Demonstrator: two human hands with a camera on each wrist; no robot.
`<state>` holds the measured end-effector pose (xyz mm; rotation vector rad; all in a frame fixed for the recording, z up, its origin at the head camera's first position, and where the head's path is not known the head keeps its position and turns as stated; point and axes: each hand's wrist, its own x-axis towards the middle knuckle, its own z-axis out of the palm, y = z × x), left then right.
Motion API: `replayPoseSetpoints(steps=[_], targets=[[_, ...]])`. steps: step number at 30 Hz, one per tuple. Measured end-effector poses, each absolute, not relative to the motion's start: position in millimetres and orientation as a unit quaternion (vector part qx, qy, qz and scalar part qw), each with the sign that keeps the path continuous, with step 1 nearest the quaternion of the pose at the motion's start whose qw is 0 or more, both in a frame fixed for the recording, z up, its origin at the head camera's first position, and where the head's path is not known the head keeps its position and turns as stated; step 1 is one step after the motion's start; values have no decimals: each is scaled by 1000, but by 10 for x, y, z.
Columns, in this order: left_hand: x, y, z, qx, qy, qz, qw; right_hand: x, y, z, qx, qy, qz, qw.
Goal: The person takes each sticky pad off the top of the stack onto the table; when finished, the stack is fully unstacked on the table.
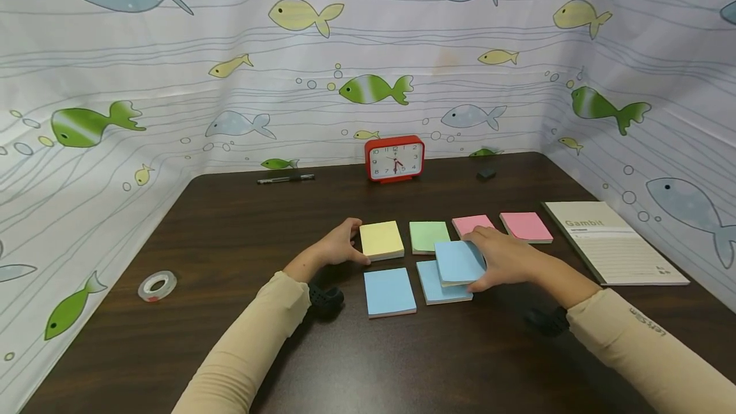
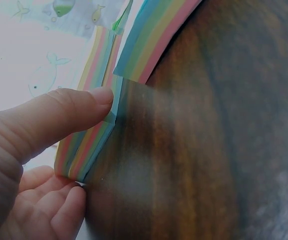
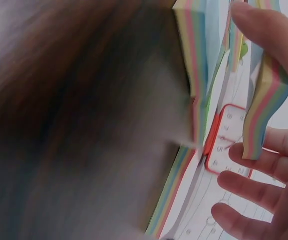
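Observation:
In the head view my left hand (image 1: 336, 246) grips a yellow-topped sticky note pad (image 1: 382, 239) at its left side. The left wrist view shows striped edges of two stacked pads (image 2: 89, 145) between its thumb and fingers. My right hand (image 1: 506, 257) pinches a blue-topped sticky note pad (image 1: 460, 262), held tilted above another blue pad (image 1: 439, 289) that it partly covers. In the right wrist view the held pad's striped edge (image 3: 263, 107) shows between thumb and fingers. A third blue pad (image 1: 390, 292) lies nearer the front, left of these.
Behind lie a green pad (image 1: 429, 236) and two pink pads, one (image 1: 526, 227) by a notebook (image 1: 612, 241), the other (image 1: 473, 223) partly hidden by my right hand. A red clock (image 1: 395, 158), pen (image 1: 285, 179), small dark object (image 1: 485, 174) and tape roll (image 1: 157, 286) stand farther out.

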<state>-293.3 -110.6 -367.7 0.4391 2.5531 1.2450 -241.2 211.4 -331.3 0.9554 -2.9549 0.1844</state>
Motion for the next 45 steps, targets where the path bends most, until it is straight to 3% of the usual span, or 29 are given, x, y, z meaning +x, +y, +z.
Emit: replayPoseSetpoints(steps=[23, 33, 45], targets=[[-2934, -1096, -3656, 152, 884, 421, 133, -2335, 2706, -3302, 274, -960, 39, -44], [-2937, -1099, -3684, 157, 875, 437, 133, -2411, 2496, -3147, 296, -953, 55, -35], [-2931, -1105, -3688, 152, 882, 426, 135, -2578, 1895, -3057, 337, -941, 14, -24]])
